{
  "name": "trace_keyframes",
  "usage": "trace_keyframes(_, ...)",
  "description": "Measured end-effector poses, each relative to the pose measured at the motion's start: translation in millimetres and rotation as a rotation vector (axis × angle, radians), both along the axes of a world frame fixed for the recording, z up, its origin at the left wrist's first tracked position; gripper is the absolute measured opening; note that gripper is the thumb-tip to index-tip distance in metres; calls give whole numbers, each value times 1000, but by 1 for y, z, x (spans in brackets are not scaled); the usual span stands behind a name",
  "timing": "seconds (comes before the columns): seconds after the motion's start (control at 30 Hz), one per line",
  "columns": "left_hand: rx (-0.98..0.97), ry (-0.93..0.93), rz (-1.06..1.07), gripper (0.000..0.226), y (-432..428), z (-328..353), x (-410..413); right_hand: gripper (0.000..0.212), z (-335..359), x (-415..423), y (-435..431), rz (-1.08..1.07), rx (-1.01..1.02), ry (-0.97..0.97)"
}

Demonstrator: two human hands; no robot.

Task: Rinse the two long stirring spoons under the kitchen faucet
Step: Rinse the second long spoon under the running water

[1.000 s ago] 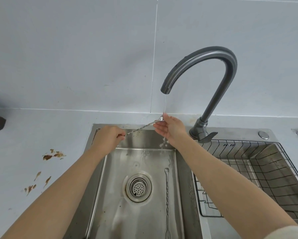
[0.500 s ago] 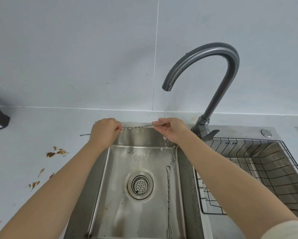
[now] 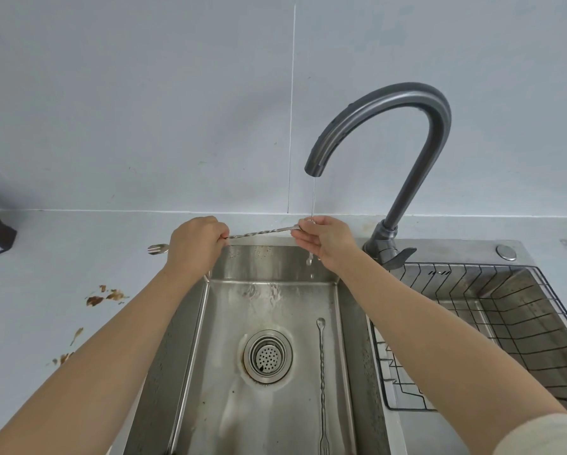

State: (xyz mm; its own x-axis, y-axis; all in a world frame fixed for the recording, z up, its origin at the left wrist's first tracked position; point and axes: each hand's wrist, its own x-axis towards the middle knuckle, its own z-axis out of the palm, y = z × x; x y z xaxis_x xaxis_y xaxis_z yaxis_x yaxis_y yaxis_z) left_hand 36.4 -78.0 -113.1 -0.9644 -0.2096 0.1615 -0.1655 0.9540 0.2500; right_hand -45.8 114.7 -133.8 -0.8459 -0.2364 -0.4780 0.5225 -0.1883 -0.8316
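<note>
Both hands, left (image 3: 195, 243) and right (image 3: 324, 241), grasp one stirring spoon (image 3: 259, 232) across sink's back edge (image 3: 275, 249); second spoon (image 3: 322, 382) lies below, faucet (image 3: 384, 126) overhead.

Two bare forearms enter from the bottom corners of the frame and narrow toward the middle. The left hand (image 3: 195, 242) and the right hand (image 3: 328, 242) wear no gloves, rings, watch or bracelets that can be seen. The left forearm, coming up from the lower left, is uncovered along its whole visible length. The right forearm is bare as well, except at the lower right corner of the frame, where the edge of a pale, cream-coloured sleeve (image 3: 545, 436) shows, pushed up near the elbow. Its fabric looks soft and plain, without print or markings.
</note>
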Motion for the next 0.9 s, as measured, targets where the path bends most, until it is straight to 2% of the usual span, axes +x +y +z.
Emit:
trace_keyframes(0.2,-4,-12,-12,13,-1,0,-2,27,-3,2,-7,-94,29,-73)
trace_keyframes(0.3,-4,-14,-22,13,2,-1,-3,36,-1,7,-9,-78,-68,-57)
trace_keyframes(0.47,12,-26,-21,15,9,1,-6,23,4,6,-12,-112,-234,-3)
trace_keyframes(0.6,5,-53,-23,14,12,2,-9,21,3,6,-8,-152,-310,-5)
trace_keyframes(0.8,3,-57,-38,15,19,1,-12,38,3,6,-13,-174,-219,-137)
trace_keyframes(0.9,-2,-71,-22,15,17,1,-12,28,1,5,-13,-140,-225,-77)
